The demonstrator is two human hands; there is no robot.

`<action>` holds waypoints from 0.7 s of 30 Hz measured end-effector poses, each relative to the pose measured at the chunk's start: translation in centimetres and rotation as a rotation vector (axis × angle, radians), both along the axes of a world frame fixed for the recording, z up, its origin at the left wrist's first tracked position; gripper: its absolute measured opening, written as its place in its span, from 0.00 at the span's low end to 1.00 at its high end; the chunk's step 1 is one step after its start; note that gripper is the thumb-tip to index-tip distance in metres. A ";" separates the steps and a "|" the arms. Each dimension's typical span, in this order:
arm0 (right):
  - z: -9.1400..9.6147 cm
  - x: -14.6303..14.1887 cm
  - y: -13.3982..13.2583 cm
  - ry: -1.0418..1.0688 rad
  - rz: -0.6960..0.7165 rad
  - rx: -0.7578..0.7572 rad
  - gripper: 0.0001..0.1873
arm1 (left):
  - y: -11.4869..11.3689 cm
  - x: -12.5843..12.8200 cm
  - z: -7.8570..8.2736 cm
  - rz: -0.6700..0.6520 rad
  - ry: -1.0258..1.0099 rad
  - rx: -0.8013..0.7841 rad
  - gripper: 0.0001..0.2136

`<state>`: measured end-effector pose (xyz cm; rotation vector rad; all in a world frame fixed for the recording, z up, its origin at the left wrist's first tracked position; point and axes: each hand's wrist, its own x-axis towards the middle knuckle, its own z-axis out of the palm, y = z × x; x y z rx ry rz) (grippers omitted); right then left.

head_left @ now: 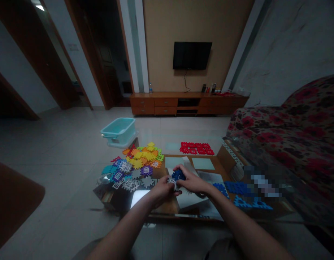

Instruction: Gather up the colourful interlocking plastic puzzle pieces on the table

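Observation:
Both my hands meet over the middle of a glass-topped coffee table [167, 209]. My right hand [192, 181] is closed around a dark blue toothed plastic piece [179, 175]. My left hand [161, 189] is closed on a grey-white piece [171, 181] pressed against the blue one. To the left lies a heap of interlocking pieces: orange and yellow pieces [143, 154] at the back, grey, purple and teal pieces [127, 175] in front.
A flat group of red pieces [196, 148] lies at the table's far side, blue pieces [244, 196] at the right. A teal plastic basin [118, 131] stands on the tiled floor. A floral sofa [291, 133] fills the right; a TV cabinet [188, 103] lines the far wall.

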<state>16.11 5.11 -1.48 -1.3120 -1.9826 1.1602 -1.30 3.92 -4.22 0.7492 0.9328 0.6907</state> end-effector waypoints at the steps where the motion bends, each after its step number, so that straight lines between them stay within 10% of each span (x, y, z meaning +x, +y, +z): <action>1: -0.2 0.2 0.4 0.040 -0.036 0.013 0.19 | 0.0 -0.2 0.0 -0.002 0.011 0.001 0.17; 10: -1.1 0.6 2.2 0.354 -0.401 -0.103 0.20 | 0.9 -0.8 0.9 0.064 0.001 -0.068 0.18; 14: -1.0 -0.5 1.5 0.375 -0.326 -0.144 0.23 | 1.2 -0.6 1.4 0.113 -0.189 -0.181 0.11; 21: -0.5 -1.9 0.5 0.110 -0.213 0.216 0.16 | 0.9 -0.9 2.6 0.128 -0.260 -0.119 0.08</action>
